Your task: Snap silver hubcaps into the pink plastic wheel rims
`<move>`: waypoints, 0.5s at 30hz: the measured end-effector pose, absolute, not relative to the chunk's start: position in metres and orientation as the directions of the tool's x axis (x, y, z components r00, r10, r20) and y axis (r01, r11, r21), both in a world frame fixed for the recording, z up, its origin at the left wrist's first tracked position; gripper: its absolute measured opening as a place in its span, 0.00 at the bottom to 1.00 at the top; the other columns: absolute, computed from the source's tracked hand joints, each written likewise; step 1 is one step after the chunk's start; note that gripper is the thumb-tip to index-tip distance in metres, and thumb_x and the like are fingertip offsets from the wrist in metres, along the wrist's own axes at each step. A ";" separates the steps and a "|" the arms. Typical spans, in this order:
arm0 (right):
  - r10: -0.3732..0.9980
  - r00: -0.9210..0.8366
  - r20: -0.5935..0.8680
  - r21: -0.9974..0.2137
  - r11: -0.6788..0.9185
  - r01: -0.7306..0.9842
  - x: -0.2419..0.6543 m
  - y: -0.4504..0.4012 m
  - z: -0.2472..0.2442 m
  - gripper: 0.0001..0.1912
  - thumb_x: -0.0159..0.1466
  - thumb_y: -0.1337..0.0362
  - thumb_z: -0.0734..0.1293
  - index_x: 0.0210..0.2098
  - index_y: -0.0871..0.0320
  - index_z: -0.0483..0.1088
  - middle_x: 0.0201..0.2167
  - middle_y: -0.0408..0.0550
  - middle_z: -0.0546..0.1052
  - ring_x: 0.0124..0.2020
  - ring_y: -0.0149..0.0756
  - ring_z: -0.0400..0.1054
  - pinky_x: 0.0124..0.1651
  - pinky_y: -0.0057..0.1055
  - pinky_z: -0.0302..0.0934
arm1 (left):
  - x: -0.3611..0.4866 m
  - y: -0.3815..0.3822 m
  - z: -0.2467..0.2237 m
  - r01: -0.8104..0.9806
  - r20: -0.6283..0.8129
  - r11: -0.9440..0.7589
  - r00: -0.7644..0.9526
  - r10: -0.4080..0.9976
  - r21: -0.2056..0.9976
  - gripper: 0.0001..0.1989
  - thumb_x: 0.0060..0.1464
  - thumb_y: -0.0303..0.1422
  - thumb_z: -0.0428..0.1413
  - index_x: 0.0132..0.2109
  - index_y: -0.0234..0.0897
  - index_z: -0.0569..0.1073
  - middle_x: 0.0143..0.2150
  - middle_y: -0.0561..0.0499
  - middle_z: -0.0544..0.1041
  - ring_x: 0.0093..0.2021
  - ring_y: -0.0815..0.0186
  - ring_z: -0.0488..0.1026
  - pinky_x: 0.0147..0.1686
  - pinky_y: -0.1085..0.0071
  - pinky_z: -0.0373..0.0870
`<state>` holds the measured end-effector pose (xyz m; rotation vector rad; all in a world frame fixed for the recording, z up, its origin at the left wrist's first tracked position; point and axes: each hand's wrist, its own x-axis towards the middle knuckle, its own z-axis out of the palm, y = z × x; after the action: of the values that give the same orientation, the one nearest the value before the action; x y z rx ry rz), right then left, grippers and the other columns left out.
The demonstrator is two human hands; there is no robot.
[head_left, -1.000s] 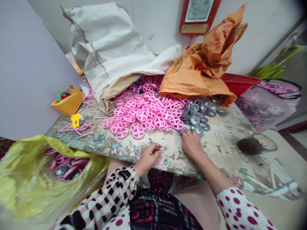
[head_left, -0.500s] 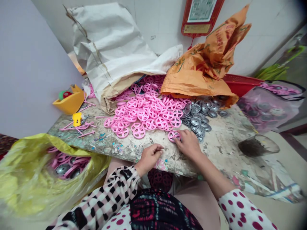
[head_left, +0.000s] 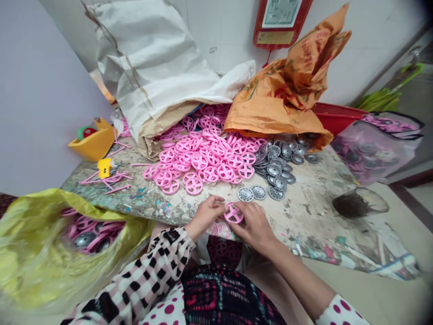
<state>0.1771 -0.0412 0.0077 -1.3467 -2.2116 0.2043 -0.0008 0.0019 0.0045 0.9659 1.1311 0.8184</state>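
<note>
Pink plastic wheel [head_left: 233,213] sits between the two hands, apparently lifted just off the worktop, with its spoked face tilted up toward the head camera. Being round, it has no long axis. The right hand [head_left: 253,223] is the nearer of the two: half closed, with its fingers [head_left: 244,215] curled over the wheel's right rim, holding it. The left hand [head_left: 204,215], also half closed, sits just left of the wheel, its fingertips [head_left: 218,201] reaching toward the opposite rim; whether they bear on it is hard to tell from this view.

Just beyond the right hand, two silver metal discs [head_left: 252,193] lie flat on the paint-stained worktop [head_left: 304,198], well short of a heap of silver discs [head_left: 275,169] farther out on that side. Beyond the left hand and the wheel spreads a large heap of pink wheels [head_left: 199,160], backed by a white woven sack [head_left: 149,67]. An orange woven sack [head_left: 280,99] slumps behind the silver heap, past the right hand. Below and left of the left hand, a yellow plastic bag [head_left: 34,253] holds more pink wheels and silver discs.
</note>
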 end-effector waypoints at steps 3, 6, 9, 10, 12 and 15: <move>0.857 -0.382 0.347 -0.425 0.507 0.750 0.184 -0.039 0.004 0.22 0.66 0.53 0.61 0.55 0.59 0.63 0.48 0.54 0.72 0.48 0.44 0.63 0.48 0.38 0.56 | -0.002 0.003 0.005 -0.039 -0.353 0.376 0.264 0.897 0.926 0.14 0.38 0.30 0.62 0.36 0.32 0.71 0.22 0.55 0.72 0.20 0.73 0.67 0.21 0.77 0.63; 0.888 -0.295 0.354 -0.373 0.423 0.826 0.199 -0.021 0.005 0.20 0.69 0.57 0.57 0.55 0.61 0.64 0.48 0.54 0.72 0.48 0.44 0.62 0.49 0.38 0.55 | -0.002 0.001 0.006 -0.094 -0.362 0.393 0.241 0.901 0.915 0.15 0.39 0.31 0.62 0.37 0.33 0.70 0.23 0.56 0.71 0.21 0.70 0.69 0.21 0.75 0.65; 0.930 -0.250 0.268 -0.195 0.307 0.932 0.207 -0.002 0.010 0.23 0.66 0.56 0.60 0.57 0.62 0.63 0.53 0.56 0.69 0.50 0.48 0.60 0.49 0.40 0.53 | -0.001 -0.001 0.011 -0.113 -0.277 0.298 0.171 0.946 0.948 0.15 0.42 0.31 0.60 0.40 0.35 0.70 0.27 0.56 0.72 0.24 0.69 0.71 0.23 0.74 0.68; 0.941 -0.253 0.226 -0.137 0.288 0.948 0.207 0.002 0.012 0.25 0.66 0.56 0.61 0.58 0.63 0.63 0.54 0.56 0.69 0.50 0.50 0.60 0.49 0.40 0.53 | -0.002 -0.001 0.014 -0.071 -0.209 0.221 0.148 0.967 0.973 0.14 0.44 0.30 0.59 0.41 0.36 0.70 0.28 0.55 0.73 0.27 0.68 0.72 0.26 0.73 0.69; 0.948 -0.274 0.161 -0.048 0.285 0.957 0.204 0.008 0.015 0.25 0.66 0.55 0.62 0.59 0.62 0.63 0.51 0.56 0.72 0.49 0.50 0.61 0.47 0.40 0.52 | -0.004 -0.003 0.018 0.112 -0.009 -0.005 0.127 0.992 0.994 0.12 0.49 0.28 0.56 0.43 0.37 0.72 0.34 0.51 0.76 0.34 0.66 0.73 0.33 0.71 0.71; 0.928 -0.349 0.134 0.049 0.345 0.937 0.200 0.010 0.017 0.21 0.68 0.60 0.59 0.58 0.61 0.64 0.46 0.55 0.75 0.45 0.48 0.63 0.45 0.40 0.51 | -0.009 -0.007 0.022 0.427 0.275 -0.403 0.331 0.903 0.810 0.14 0.54 0.24 0.51 0.46 0.38 0.74 0.42 0.47 0.77 0.44 0.62 0.72 0.46 0.63 0.68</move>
<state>0.1995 0.0101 0.0167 -1.7429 -2.5079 -0.1786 -0.0085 -0.0072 0.0216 1.9726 1.1639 0.9773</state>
